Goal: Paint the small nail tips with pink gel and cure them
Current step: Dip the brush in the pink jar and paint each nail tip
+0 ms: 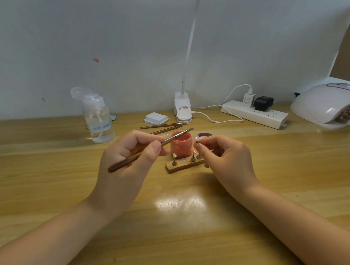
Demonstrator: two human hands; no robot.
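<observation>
My left hand [129,163] pinches a brown gel brush [148,149], its bristle tip raised over the open pink gel jar [181,145]. My right hand [222,156] pinches a small nail tip [197,138] on its stand, held up just right of the jar. Below, a small wooden holder [182,165] carries three metal stands; the left one [174,158] bears a clear nail tip. The holder's right end is hidden behind my right hand. A white curing lamp [328,104] sits at the far right, with some stands inside its opening.
A clear pump bottle [98,120] stands at the back left. Two spare brushes [163,127], a stack of white pads [156,118], a clip lamp base [182,108] and a power strip [255,114] with cables lie along the back. The jar's dark lid [204,135] lies behind my right hand.
</observation>
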